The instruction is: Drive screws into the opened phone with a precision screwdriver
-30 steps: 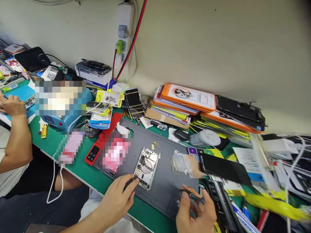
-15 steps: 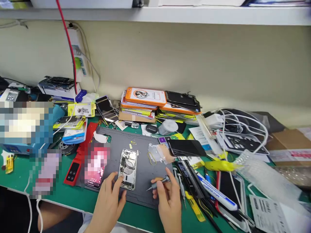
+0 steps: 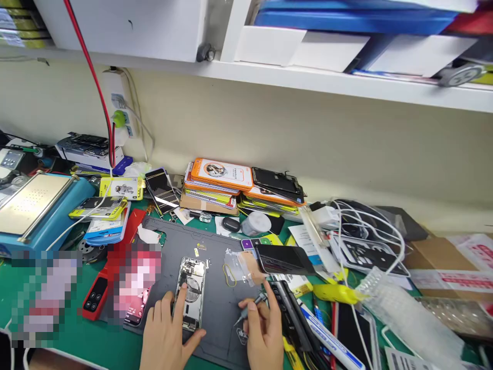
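A: Your tabletop is green and crowded, and the dark mat sits on it right in front of you.

B: On that mat your phone lies opened up, insides showing. Its long axis runs away from you, the far end leaning a little to the right.

A: Your left hand is the nearer one. It rests at the phone's near end, fingers spread and loose, the forefinger laid up along the housing. It grips nothing.

B: Your right hand is over the mat to the phone's right, curled shut round the screwdriver. So the phone lies to the left of that hand.

A: The tip points left and towards you, at the bare patch of mat between hand and phone. I think it's clear of the phone, but it's small and a bit blurred, so I won't swear to it.

B: Against half a second ago, you've lifted your head. The shelf now fills the top, and your hands sit lower in view.

A: The phone hasn't shifted on the mat. Your left forefinger lies further up it than before, and your right hand holds the screwdriver much as it did.
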`<action>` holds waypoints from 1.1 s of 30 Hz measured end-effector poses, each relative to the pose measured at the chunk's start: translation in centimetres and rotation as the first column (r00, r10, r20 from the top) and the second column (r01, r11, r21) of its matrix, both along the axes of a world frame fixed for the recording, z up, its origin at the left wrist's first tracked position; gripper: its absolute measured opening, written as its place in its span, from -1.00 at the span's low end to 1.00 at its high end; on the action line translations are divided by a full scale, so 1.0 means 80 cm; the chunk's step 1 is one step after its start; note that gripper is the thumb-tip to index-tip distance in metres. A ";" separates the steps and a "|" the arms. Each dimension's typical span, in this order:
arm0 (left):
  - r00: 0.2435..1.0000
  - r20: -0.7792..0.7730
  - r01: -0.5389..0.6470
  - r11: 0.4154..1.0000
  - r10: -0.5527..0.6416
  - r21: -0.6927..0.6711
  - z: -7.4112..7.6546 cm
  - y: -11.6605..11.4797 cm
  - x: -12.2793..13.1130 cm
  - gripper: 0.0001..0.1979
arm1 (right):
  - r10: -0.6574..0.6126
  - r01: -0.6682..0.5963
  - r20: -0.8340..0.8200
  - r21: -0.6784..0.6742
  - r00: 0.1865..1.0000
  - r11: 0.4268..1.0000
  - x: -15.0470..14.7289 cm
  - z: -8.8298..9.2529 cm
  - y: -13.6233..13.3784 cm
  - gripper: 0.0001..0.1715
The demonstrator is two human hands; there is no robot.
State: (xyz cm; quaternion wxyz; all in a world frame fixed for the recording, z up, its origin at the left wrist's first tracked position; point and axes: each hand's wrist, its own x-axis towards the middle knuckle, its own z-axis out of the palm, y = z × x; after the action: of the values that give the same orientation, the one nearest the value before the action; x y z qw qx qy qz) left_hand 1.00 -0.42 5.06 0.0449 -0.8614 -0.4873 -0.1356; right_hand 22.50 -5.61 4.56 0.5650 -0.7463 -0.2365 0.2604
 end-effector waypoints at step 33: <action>0.862 -0.267 -0.439 0.898 0.432 0.037 0.070 0.068 -0.056 -0.37 | 0.053 -0.043 -0.109 0.094 0.993 0.995 -0.001 0.021 -0.009 0.00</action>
State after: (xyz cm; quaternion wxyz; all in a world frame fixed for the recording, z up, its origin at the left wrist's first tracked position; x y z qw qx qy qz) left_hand -3.50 5.02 10.69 0.1291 -0.7400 -0.6601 0.0019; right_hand 22.42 -6.36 6.22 0.6045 -0.6981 -0.2342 0.3039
